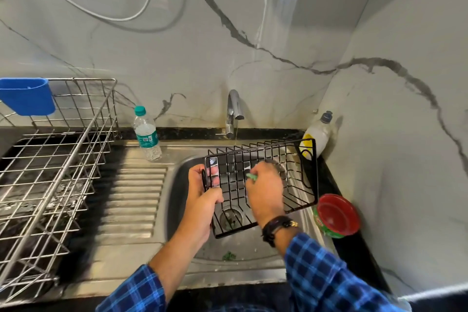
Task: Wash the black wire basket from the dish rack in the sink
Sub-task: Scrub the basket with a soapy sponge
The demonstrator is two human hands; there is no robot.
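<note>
Blue checked sleeves [329,273] nearest you; beyond them your left hand [205,192] grips the black wire basket [301,177] at its 9 o'clock end, fingers curled round the wires, and your right hand [266,190] pinches a green scrubber [252,177] inside it. Basket hangs tilted over the sink [182,185], tap [234,111] at 12 o'clock. Expect light, stiff, slick wire; hold the thick rim, not the crossbars. Count: one basket, one scrubber, one steel rack [63,159] at 9 o'clock, two bottles: water bottle [147,134], soap bottle [317,134]

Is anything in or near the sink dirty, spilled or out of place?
Yes. Small green scraps lie in the sink near its front edge, and more sit at the drain, under the black wire basket.
</note>
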